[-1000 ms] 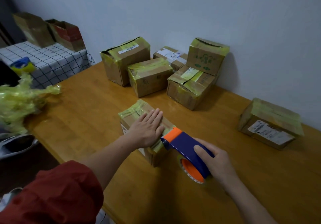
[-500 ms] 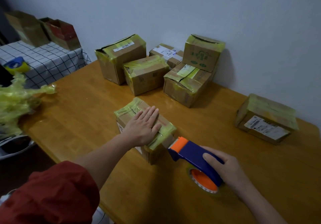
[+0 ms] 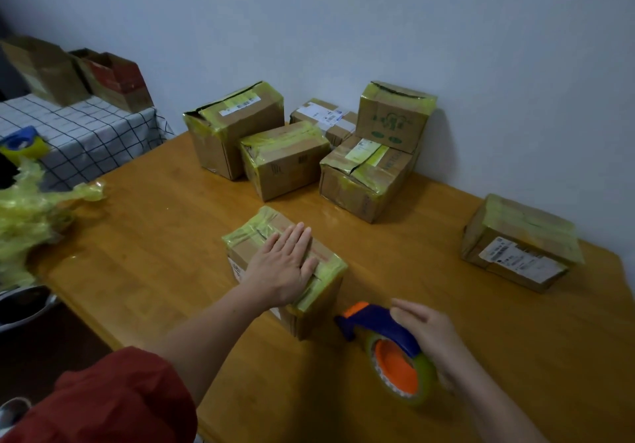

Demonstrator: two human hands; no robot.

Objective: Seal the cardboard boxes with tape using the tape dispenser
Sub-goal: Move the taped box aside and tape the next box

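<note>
Tape lies across the top of the near box (image 3: 256, 236), and the tape dispenser (image 3: 378, 332) rests just right of it.

The left hand (image 3: 285, 267) lies flat on the near box with fingers straight, pressing on the yellowish strip. The right hand (image 3: 429, 336) lies over the dispenser's blue handle, its roll resting on the table (image 3: 165, 236) and touching no box. The fingers look only loosely bent, and I cannot tell whether they grip. This box looks sealed or close to it. Behind the near box a cluster of boxes (image 3: 285, 160) carries tape, though a few show dark gaps at their seams. Far right of it a lone box (image 3: 519, 243) looks taped. Left of the near box sits a crumpled wad of tape (image 3: 24, 215), and beyond that two open boxes (image 3: 113, 78) on a checked cloth (image 3: 86, 129) probably wait for sealing. Nothing blocks the way to them.
</note>
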